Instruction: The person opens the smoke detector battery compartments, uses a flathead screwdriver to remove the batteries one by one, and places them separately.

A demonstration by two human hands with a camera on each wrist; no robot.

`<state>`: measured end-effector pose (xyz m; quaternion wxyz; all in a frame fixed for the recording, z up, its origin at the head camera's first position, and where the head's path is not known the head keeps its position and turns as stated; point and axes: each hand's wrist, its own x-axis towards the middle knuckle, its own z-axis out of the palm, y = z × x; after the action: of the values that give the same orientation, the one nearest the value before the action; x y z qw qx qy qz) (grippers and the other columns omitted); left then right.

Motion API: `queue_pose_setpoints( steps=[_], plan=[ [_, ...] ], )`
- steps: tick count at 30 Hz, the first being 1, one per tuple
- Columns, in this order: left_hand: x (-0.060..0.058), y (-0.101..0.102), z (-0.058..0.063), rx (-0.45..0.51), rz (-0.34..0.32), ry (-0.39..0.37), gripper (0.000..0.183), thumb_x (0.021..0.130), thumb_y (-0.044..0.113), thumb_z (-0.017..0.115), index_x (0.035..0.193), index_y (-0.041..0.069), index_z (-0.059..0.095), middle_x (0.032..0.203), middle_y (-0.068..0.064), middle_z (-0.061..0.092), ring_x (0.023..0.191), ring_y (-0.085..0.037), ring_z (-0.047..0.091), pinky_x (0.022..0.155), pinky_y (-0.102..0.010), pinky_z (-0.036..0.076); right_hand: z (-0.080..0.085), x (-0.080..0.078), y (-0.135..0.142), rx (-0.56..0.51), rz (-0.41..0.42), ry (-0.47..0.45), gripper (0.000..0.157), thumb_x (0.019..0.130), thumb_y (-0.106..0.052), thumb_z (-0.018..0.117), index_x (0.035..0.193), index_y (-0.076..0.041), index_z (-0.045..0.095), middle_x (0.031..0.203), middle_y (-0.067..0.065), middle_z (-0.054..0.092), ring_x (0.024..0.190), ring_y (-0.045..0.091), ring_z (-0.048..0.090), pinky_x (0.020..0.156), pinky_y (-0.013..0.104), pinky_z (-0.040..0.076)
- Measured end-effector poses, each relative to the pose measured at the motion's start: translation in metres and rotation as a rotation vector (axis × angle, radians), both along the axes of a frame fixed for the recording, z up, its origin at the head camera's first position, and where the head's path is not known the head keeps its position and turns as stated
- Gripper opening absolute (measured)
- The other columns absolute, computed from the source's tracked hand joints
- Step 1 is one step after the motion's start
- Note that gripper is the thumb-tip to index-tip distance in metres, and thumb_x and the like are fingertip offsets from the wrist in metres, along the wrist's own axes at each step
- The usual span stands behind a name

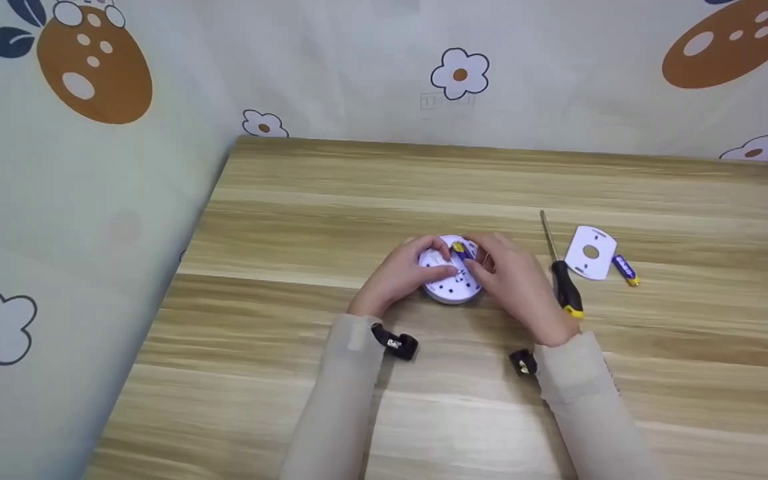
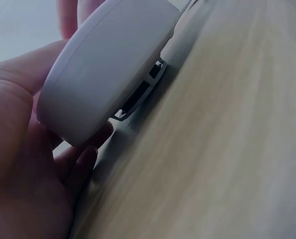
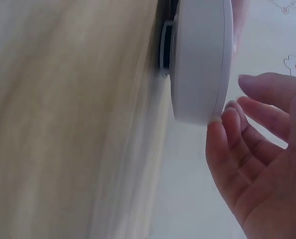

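Observation:
A round white smoke alarm (image 1: 452, 291) lies back side up between both hands, its slotted vent ring (image 2: 143, 90) facing the tabletop. My left hand (image 1: 403, 268) grips its left side, with the thumb over the upper face and fingers around the rim. On that face lies a blue-and-yellow battery (image 1: 462, 251), close to the right thumb. The fingertips of my right hand (image 1: 516, 277) touch the alarm's rim. In the right wrist view, its thumb (image 3: 267, 88) stands apart from the fingers, just off the alarm's edge.
Right of the hands lie a screwdriver (image 1: 564, 283) with a black-and-yellow handle, a white mounting plate (image 1: 581, 263) with a round hole, and a second battery (image 1: 625, 271). The wood-grain table (image 1: 357, 193) meets a patterned wall covering (image 1: 357, 73) at the back.

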<state>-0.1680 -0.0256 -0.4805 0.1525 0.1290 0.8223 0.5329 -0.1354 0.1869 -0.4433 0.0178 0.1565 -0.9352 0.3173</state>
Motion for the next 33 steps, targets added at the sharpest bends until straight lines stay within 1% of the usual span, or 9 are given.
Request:
queue_pose_setpoints(
  steps=[3, 5, 10, 12, 18, 21, 25, 29, 33],
  plan=[
    [0.0002, 0.0000, -0.0001, 0.005, -0.013, 0.003, 0.023, 0.094, 0.026, 0.086, 0.107, 0.014, 0.072, 0.135, -0.008, 0.069, 0.130, -0.027, 0.058, 0.115, -0.046, 0.043, -0.0005, -0.0002, -0.0015, 0.020, -0.007, -0.028, 0.048, 0.103, -0.007, 0.076, 0.148, 0.002, 0.065, 0.111, 0.017, 0.070, 0.093, 0.033, 0.066, 0.083, 0.052, 0.057],
    [0.0003, 0.0007, -0.0007, 0.003, -0.021, 0.013, 0.023, 0.094, 0.026, 0.087, 0.107, 0.013, 0.072, 0.135, -0.008, 0.069, 0.130, -0.028, 0.058, 0.114, -0.046, 0.044, -0.0006, -0.0001, -0.0015, 0.042, -0.014, -0.056, 0.050, 0.103, -0.008, 0.076, 0.149, 0.003, 0.064, 0.115, 0.020, 0.070, 0.097, 0.035, 0.068, 0.087, 0.054, 0.058],
    [0.0004, 0.0019, -0.0025, -0.003, -0.021, 0.027, 0.024, 0.094, 0.027, 0.086, 0.107, 0.013, 0.072, 0.132, -0.007, 0.070, 0.127, -0.026, 0.058, 0.112, -0.044, 0.044, -0.0008, 0.0004, -0.0015, 0.077, -0.009, -0.106, 0.052, 0.103, -0.009, 0.076, 0.151, 0.004, 0.062, 0.125, 0.025, 0.068, 0.112, 0.044, 0.070, 0.100, 0.061, 0.058],
    [0.0001, 0.0019, -0.0035, -0.006, -0.018, 0.026, 0.024, 0.094, 0.028, 0.086, 0.108, 0.014, 0.072, 0.131, -0.006, 0.070, 0.126, -0.026, 0.058, 0.112, -0.044, 0.044, -0.0009, 0.0007, -0.0020, 0.083, -0.003, -0.109, 0.053, 0.103, -0.009, 0.076, 0.152, 0.004, 0.061, 0.127, 0.026, 0.067, 0.116, 0.046, 0.069, 0.102, 0.062, 0.057],
    [-0.0003, 0.0010, -0.0036, -0.010, -0.017, 0.025, 0.024, 0.094, 0.028, 0.087, 0.108, 0.014, 0.072, 0.134, -0.007, 0.070, 0.129, -0.027, 0.058, 0.114, -0.047, 0.044, -0.0022, 0.0023, -0.0041, 0.093, 0.004, -0.063, 0.052, 0.103, -0.009, 0.075, 0.153, 0.001, 0.063, 0.120, 0.025, 0.067, 0.105, 0.044, 0.070, 0.095, 0.060, 0.060],
    [-0.0003, 0.0009, -0.0034, -0.015, -0.022, 0.027, 0.024, 0.094, 0.028, 0.087, 0.108, 0.014, 0.072, 0.135, -0.007, 0.070, 0.130, -0.027, 0.058, 0.115, -0.047, 0.043, -0.0036, 0.0034, -0.0052, 0.095, 0.001, -0.045, 0.052, 0.103, -0.008, 0.076, 0.153, 0.000, 0.063, 0.116, 0.024, 0.066, 0.096, 0.040, 0.069, 0.089, 0.057, 0.061],
    [-0.0001, 0.0011, -0.0037, -0.006, -0.027, 0.031, 0.024, 0.094, 0.027, 0.086, 0.108, 0.013, 0.072, 0.133, -0.007, 0.070, 0.128, -0.026, 0.057, 0.113, -0.045, 0.043, -0.0050, 0.0036, -0.0068, 0.109, 0.010, -0.001, 0.051, 0.101, -0.004, 0.075, 0.151, -0.001, 0.065, 0.110, 0.022, 0.064, 0.085, 0.036, 0.064, 0.075, 0.054, 0.059],
    [-0.0001, 0.0016, -0.0036, 0.019, -0.024, 0.034, 0.025, 0.094, 0.025, 0.087, 0.107, 0.011, 0.072, 0.131, -0.007, 0.070, 0.127, -0.025, 0.057, 0.113, -0.043, 0.043, -0.0057, 0.0031, -0.0071, 0.124, 0.018, 0.048, 0.049, 0.100, -0.001, 0.073, 0.148, -0.003, 0.069, 0.109, 0.022, 0.064, 0.081, 0.036, 0.062, 0.070, 0.055, 0.058],
    [-0.0003, 0.0016, -0.0043, 0.025, -0.019, 0.032, 0.024, 0.094, 0.026, 0.087, 0.106, 0.011, 0.072, 0.131, -0.006, 0.070, 0.127, -0.024, 0.057, 0.114, -0.043, 0.042, -0.0039, 0.0044, -0.0068, 0.132, 0.033, 0.052, 0.048, 0.101, 0.000, 0.071, 0.148, -0.005, 0.070, 0.111, 0.021, 0.063, 0.080, 0.033, 0.061, 0.068, 0.052, 0.057]
  ],
)
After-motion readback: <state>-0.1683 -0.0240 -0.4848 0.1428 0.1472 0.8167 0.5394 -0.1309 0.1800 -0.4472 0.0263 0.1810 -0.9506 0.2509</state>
